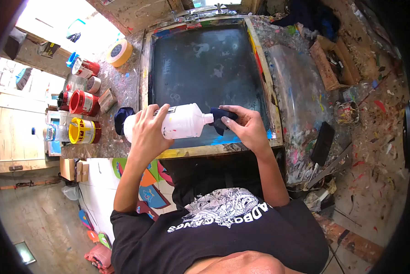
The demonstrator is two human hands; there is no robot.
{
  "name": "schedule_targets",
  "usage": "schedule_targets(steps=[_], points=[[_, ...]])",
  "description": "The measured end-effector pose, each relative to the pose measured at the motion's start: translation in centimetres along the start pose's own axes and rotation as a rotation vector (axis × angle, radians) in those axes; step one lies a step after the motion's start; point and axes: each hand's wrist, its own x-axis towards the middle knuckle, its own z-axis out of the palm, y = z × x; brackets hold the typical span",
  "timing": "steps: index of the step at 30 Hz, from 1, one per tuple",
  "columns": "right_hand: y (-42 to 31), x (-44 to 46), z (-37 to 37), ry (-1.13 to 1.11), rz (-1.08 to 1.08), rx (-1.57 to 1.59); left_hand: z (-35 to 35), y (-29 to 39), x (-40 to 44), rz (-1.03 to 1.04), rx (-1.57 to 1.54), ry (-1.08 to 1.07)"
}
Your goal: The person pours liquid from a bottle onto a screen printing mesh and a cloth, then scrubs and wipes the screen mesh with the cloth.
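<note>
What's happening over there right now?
A person's left hand grips a white plastic bottle lying nearly on its side, while the right hand holds a dark blue cloth at the bottle's mouth. Both are over the near part of a screen-printing frame. Whether any liquid is coming out can't be seen. Open yellow and red paint cans stand left of the frame.
</note>
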Motion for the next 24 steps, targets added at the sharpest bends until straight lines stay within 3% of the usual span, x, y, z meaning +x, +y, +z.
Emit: schedule_targets(steps=[8, 24], points=[[1.5, 0.6, 0.6, 0.017, -0.03, 0.029, -0.9, 0.3, 0.8, 0.03, 0.145, 0.012], [3.3, 1.0, 0.1, 0.056, 0.118, 0.238, -0.4, 0.1, 1.9, 0.06, 0.231, -0.03]])
